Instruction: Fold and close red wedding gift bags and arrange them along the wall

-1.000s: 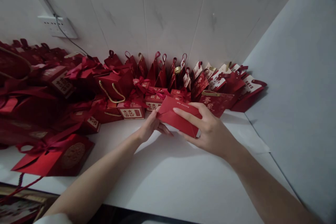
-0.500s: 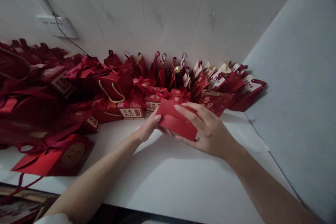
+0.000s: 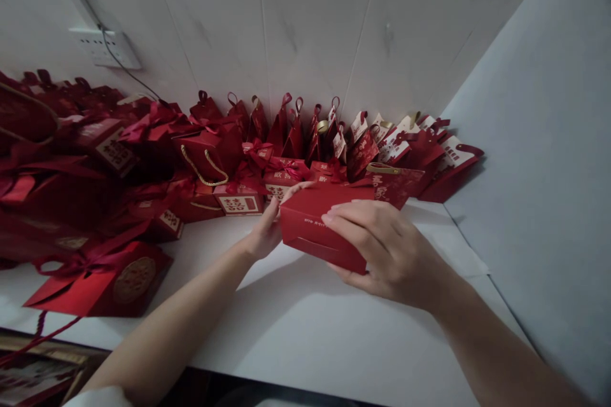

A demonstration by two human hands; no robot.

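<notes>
A red gift box [image 3: 310,203] is held tilted above the white table, with small pale print on one face and a slit along a lower panel. My left hand [image 3: 266,227] grips its left end, the thumb at the side and some fingers partly hidden behind it. At the other end, my right hand [image 3: 389,251] is closed around the box, its fingers across the printed face and its thumb underneath. Just behind stand a small box with a double-happiness sign [image 3: 240,205] and a dark red bag with gold lettering [image 3: 398,186].
Many red gift boxes and bags line the wall, several with ribbon loops. A bright red box with a bow [image 3: 102,280] sits at the left front of the white table [image 3: 305,324]. A socket strip [image 3: 105,48] hangs on the wall; a pale side panel [image 3: 539,159] borders the right.
The box has been turned so that a face with small print and a slit now shows. My right hand has shifted slightly down and right with it.
</notes>
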